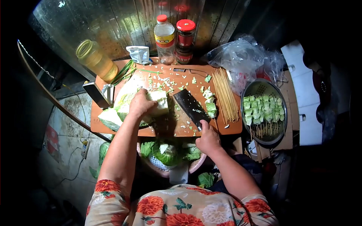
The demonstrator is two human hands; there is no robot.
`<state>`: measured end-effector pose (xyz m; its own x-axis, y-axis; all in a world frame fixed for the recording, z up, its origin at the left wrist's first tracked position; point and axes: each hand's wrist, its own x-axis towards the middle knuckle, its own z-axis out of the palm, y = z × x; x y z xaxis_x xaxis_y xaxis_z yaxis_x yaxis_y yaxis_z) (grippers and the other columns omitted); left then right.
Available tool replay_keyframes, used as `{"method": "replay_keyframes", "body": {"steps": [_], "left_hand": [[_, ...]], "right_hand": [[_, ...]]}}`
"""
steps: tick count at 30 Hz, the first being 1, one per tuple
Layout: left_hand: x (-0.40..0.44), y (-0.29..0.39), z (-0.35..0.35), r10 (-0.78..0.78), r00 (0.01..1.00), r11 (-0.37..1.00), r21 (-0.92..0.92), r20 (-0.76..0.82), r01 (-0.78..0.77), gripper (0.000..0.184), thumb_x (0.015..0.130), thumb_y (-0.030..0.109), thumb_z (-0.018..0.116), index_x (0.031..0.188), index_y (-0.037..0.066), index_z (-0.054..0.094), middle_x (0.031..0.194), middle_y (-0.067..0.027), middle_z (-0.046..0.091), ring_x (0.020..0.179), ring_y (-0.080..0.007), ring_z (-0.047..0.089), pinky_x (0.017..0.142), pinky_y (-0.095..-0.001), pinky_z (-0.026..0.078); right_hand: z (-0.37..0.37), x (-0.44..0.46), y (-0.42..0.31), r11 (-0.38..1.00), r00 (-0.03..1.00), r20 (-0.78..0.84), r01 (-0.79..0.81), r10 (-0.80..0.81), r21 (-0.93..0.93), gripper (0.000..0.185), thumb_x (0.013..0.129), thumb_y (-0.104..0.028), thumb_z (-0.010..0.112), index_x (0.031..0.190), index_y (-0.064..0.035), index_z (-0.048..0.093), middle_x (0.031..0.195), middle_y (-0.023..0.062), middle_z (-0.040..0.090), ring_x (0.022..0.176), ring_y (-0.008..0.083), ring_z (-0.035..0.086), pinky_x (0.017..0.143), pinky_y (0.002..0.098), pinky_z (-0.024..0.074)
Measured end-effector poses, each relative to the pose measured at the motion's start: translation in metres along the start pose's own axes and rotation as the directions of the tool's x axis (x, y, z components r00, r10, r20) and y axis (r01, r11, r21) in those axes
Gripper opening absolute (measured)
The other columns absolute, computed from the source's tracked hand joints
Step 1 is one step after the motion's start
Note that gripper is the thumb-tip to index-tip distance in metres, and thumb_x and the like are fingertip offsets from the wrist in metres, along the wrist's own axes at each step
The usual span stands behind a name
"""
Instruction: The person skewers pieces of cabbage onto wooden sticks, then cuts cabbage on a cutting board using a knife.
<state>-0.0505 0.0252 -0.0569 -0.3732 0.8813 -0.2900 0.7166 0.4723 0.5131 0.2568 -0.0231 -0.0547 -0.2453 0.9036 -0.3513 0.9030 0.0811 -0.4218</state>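
Note:
My left hand [141, 105] grips a cut block of pale cabbage [162, 102] on the orange-brown board [151, 131], thumb toward the right; part of its fingers is hidden. More cabbage leaves [112, 117] lie beneath and left of that hand. To the right, my right hand [209, 138] is wrapped round the handle of a dark cleaver [191, 108]. Its broad blade lies low over the board, pointing up and left, apart from the cabbage, with green scraps on it. Right of the blade is a skewer of cabbage pieces [210, 105].
Bamboo skewers [225, 96] lie along the board's right side. A metal colander [284, 98] holds several loaded skewers [264, 109]. Behind stand a plastic bottle [165, 41], a red-lidded jar [184, 39] and a tilted yellow jar [98, 62]. A phone [96, 95] stands at left; a basin [196, 165] sits below.

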Motion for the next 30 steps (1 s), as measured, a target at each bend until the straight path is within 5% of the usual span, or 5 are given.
{"method": "replay_keyframes", "body": {"steps": [10, 14, 20, 26, 30], "left_hand": [[0.010, -0.021, -0.001, -0.012, 1.000, 0.980, -0.201, -0.029, 0.006, 0.072, 0.061, 0.036, 0.081, 0.119, -0.002, 0.061, 0.109, -0.0235, 0.062, 0.102, -0.0329, 0.062, 0.090, -0.0389, 0.050], [0.003, -0.017, -0.005, -0.015, 0.993, 0.967, -0.255, -0.119, -0.016, 0.069, 0.063, 0.031, 0.079, 0.118, -0.005, 0.060, 0.099, -0.0230, 0.067, 0.090, -0.0300, 0.067, 0.082, -0.0372, 0.053], [-0.003, -0.017, 0.007, 0.001, 1.000, 0.900, -0.436, 0.001, 0.000, 0.062, 0.068, 0.026, 0.078, 0.116, -0.007, 0.058, 0.092, -0.0201, 0.068, 0.082, -0.0264, 0.068, 0.074, -0.0345, 0.054], [-0.048, 0.005, 0.047, -0.038, 0.948, 0.871, -0.454, 0.316, 0.186, 0.053, 0.073, 0.021, 0.075, 0.113, -0.009, 0.056, 0.089, -0.0187, 0.067, 0.075, -0.0223, 0.066, 0.064, -0.0327, 0.055], [-0.078, 0.019, 0.057, -0.144, 0.895, 0.773, -0.517, 0.423, 0.368, 0.060, 0.074, 0.017, 0.073, 0.124, -0.008, 0.051, 0.089, -0.0158, 0.065, 0.077, -0.0230, 0.065, 0.067, -0.0312, 0.054]], "right_hand": [[-0.040, -0.024, 0.027, 0.977, 0.956, 0.221, 0.209, -0.194, -0.045, 0.054, 0.073, -0.013, 0.063, 0.124, -0.0207, 0.047, 0.096, 0.0190, 0.065, 0.092, 0.0398, 0.062, 0.080, 0.0481, 0.0494], [-0.066, -0.038, 0.025, 0.911, 0.803, 0.455, 0.408, -0.385, 0.050, 0.046, 0.071, -0.017, 0.064, 0.117, -0.0206, 0.059, 0.099, 0.0152, 0.066, 0.094, 0.0366, 0.063, 0.084, 0.0451, 0.0501], [-0.066, -0.029, 0.021, 0.873, 0.960, 0.088, 0.203, -0.268, 0.444, 0.045, 0.072, -0.013, 0.064, 0.116, -0.0127, 0.060, 0.094, 0.0163, 0.068, 0.090, 0.0324, 0.067, 0.081, 0.0375, 0.0531], [-0.012, -0.001, 0.014, 0.951, 0.926, -0.309, 0.272, -0.217, 0.148, 0.044, 0.077, -0.011, 0.062, 0.120, -0.0084, 0.053, 0.105, 0.0200, 0.064, 0.095, 0.0406, 0.062, 0.082, 0.0460, 0.0503], [0.004, 0.001, 0.003, 0.994, 0.986, -0.141, 0.097, -0.088, 0.054, 0.047, 0.081, -0.014, 0.060, 0.126, -0.0071, 0.047, 0.113, 0.0228, 0.059, 0.100, 0.0410, 0.060, 0.085, 0.0478, 0.0483]]}}
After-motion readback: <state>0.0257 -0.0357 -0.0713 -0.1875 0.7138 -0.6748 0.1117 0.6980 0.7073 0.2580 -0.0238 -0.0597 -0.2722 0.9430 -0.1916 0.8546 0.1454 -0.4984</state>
